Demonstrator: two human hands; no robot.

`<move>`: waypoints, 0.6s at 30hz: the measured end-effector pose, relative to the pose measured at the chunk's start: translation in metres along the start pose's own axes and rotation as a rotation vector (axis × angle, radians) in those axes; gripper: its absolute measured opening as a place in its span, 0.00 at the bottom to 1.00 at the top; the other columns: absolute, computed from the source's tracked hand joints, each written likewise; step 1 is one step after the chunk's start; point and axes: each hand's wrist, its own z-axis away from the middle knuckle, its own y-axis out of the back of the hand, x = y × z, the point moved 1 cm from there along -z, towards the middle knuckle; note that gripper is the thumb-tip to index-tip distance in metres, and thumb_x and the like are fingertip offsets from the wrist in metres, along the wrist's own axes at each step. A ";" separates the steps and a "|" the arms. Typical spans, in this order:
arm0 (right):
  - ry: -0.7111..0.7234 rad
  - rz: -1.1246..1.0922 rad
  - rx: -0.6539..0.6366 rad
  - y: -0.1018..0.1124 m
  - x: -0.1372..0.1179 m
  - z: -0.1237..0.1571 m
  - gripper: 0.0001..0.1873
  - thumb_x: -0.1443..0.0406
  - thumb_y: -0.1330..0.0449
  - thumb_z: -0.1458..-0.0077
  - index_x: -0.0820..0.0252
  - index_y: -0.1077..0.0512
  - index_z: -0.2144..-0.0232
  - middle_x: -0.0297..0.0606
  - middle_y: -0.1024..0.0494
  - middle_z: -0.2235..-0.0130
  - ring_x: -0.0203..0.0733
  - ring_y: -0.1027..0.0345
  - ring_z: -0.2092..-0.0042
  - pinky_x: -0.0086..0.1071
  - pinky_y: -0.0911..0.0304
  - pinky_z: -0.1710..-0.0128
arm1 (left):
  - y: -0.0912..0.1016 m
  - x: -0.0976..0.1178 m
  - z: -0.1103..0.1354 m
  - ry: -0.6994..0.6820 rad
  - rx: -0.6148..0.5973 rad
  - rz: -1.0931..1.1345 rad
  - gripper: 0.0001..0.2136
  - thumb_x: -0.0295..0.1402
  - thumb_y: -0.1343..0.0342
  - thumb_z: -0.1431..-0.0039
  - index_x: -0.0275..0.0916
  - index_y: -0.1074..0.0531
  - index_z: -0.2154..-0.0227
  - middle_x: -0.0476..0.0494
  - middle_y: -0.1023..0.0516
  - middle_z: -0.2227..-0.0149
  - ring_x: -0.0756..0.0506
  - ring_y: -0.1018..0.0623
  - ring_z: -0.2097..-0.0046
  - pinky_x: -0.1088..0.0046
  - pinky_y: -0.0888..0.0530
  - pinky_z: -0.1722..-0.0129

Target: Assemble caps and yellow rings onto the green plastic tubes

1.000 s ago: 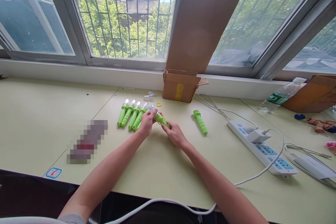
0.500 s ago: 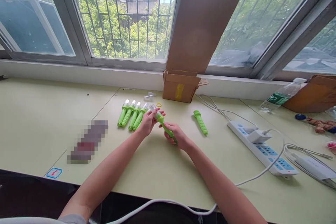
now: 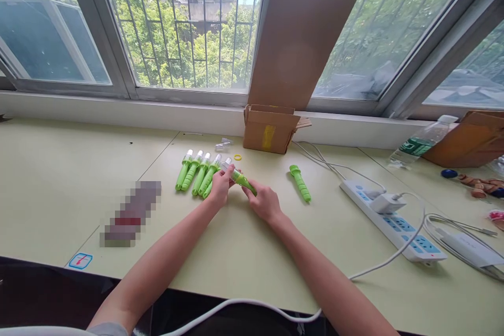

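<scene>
Head view: green stick (image 3: 245, 182) now grasped by left hand (image 3: 220, 189) and right hand (image 3: 265, 202), its two ends best kept aligned.

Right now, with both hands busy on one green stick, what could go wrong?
The held green stick might slip, since the left hand has its clear-capped end and the right hand the other end. The left hand is close beside the row of green sticks, so a sideways bump could disturb them. The small yellow ring lies loose just beyond the left hand and might get brushed away.
</scene>
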 end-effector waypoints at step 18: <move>-0.425 -1.138 -0.671 0.011 0.002 -0.003 0.22 0.48 0.46 0.47 0.57 0.33 0.59 0.26 0.40 0.82 0.27 0.57 0.85 0.23 0.63 0.86 | 0.003 0.014 -0.005 0.085 -0.251 0.034 0.16 0.39 0.36 0.50 0.32 0.29 0.64 0.36 0.21 0.63 0.40 0.21 0.58 0.66 0.26 0.60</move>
